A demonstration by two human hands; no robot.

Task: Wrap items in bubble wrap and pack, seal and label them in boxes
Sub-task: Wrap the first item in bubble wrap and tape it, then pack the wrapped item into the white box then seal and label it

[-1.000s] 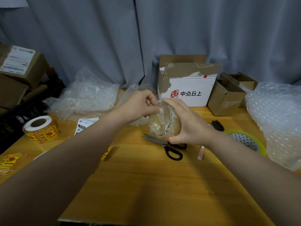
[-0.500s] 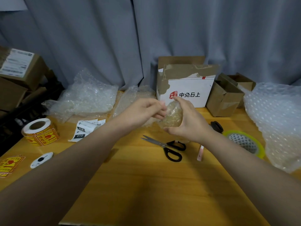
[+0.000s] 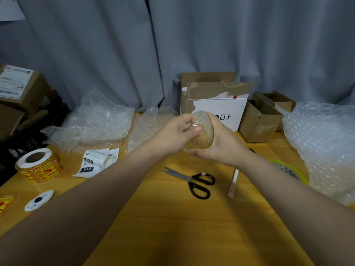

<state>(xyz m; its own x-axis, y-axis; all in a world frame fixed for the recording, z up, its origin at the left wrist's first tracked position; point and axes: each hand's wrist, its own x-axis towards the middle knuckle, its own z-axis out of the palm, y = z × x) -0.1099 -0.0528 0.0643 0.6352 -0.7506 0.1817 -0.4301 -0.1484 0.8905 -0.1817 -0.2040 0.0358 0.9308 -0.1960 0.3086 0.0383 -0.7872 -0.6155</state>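
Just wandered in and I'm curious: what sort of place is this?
Likely a small parcel-packing station: sheets of bubble wrap, open cardboard boxes and a roll of yellow stickers sit on a wooden table.

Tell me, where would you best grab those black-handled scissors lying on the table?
Probably by the black handle loops, from above at the near right. The scissors lie flat on the table with blades slightly apart, pointing to the far left, so the loops are the thick, blunt end.

Tape roll (image 3: 288, 168) partly behind forearm (image 3: 269, 181)
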